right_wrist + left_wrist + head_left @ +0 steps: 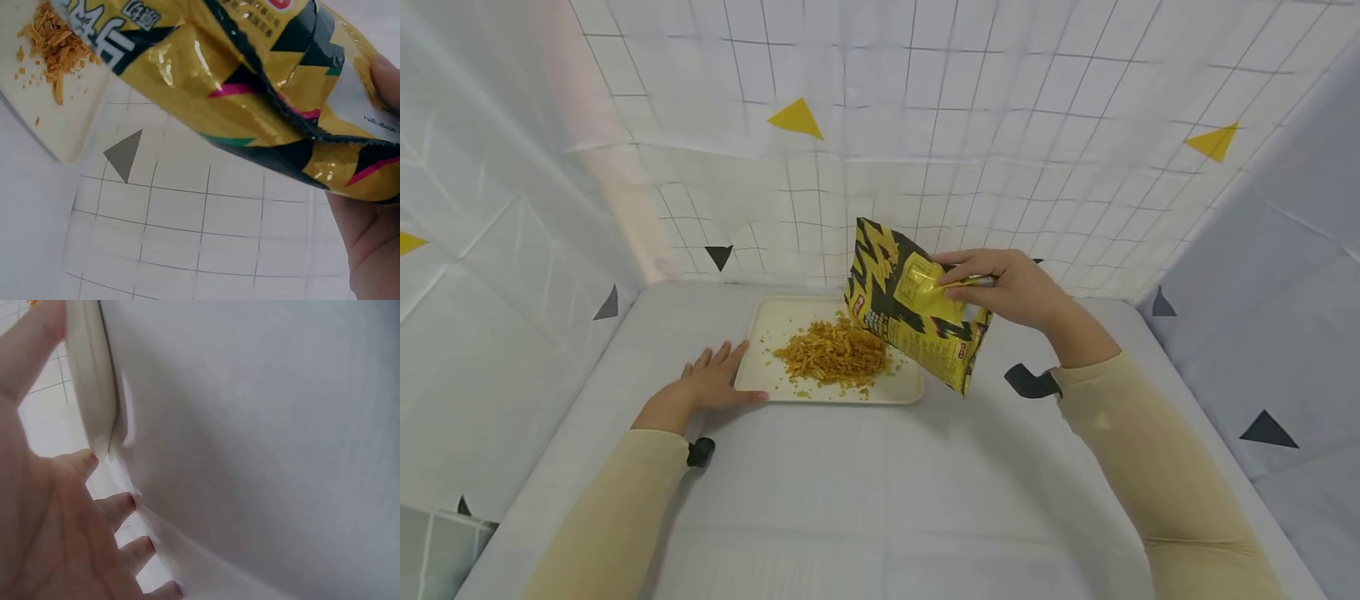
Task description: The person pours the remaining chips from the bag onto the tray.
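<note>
A yellow and black snack bag (917, 300) hangs tilted over the right side of a cream tray (760, 333), its lower left end above the food. My right hand (1018, 287) grips the bag by its upper right part, fingers on the printed face. On the tray lies a loose heap of orange-brown crispy snack pieces (835, 354), with crumbs scattered round it. My left hand (711, 386) rests at the tray's left edge with spread fingers. In the left wrist view the thumb (31, 350) and a fingertip touch the tray's rim (94, 381).
A white cloth covers the table (880, 483). Behind it stands a white curtain with a grid pattern (887, 192), and pale panels with triangle marks (1268, 429) rise on both sides. Dark wrist straps (1032, 382) show at the sleeve ends.
</note>
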### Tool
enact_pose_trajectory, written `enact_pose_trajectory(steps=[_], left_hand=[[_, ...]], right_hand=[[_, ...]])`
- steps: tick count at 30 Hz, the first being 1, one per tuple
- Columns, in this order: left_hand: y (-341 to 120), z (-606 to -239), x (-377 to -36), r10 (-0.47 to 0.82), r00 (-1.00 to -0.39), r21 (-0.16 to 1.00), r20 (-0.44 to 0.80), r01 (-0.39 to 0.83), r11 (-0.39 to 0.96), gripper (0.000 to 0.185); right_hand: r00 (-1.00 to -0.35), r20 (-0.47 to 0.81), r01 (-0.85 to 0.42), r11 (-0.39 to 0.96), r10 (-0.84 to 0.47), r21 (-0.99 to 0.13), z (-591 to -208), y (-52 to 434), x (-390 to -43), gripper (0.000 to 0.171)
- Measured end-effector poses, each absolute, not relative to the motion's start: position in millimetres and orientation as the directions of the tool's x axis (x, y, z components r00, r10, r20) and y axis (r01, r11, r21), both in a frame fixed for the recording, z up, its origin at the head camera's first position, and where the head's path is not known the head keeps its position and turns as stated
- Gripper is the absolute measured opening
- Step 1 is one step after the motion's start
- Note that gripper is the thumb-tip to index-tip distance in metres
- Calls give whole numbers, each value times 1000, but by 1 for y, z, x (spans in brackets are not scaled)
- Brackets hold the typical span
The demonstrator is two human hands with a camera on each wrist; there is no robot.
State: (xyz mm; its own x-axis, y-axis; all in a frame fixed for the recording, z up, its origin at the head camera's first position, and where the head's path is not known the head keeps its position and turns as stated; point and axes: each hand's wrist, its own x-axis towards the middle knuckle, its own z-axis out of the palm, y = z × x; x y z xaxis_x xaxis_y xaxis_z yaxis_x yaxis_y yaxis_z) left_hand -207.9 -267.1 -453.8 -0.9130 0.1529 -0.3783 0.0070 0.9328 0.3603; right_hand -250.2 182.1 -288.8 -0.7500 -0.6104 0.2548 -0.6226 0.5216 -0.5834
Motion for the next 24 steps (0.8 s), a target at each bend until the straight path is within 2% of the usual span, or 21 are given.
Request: enact_pose_trajectory(steps=[11,24], left_hand=[[-268,-456,-208,150,-914,362,-378,3,932,118],[-268,-456,-209,152,-916,352,-372,12,936,118]], right_hand=[[-735,244,-631,505,-633,-589,-295,175,-251,19],[-766,270,-605,511,-583,-611,-310,183,-248,21]])
